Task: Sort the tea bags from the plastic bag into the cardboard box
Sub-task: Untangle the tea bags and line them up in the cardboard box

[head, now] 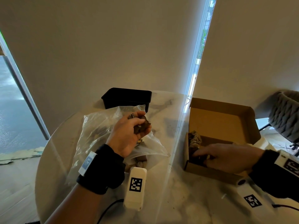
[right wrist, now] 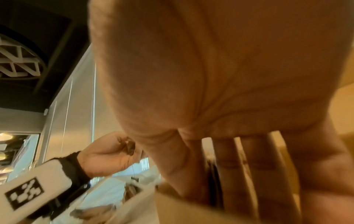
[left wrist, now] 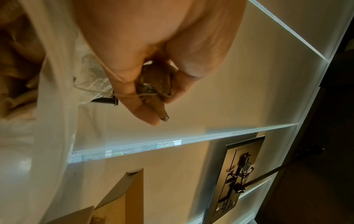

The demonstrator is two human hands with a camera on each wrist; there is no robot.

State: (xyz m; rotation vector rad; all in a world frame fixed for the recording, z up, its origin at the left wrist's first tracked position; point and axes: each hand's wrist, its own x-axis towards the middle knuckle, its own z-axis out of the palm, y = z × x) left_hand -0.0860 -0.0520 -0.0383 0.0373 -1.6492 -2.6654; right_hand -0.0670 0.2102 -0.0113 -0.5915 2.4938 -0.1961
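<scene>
Tea bags: light, soft, crushable; left hand fingers curled round a bunch. Right hand fingers extended, pressing the bags in the cardboard box.

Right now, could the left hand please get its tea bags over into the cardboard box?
Probably yes: the left hand grips tea bags above the plastic bag, and the cardboard box lies open, though the right hand fills its near end.
</scene>
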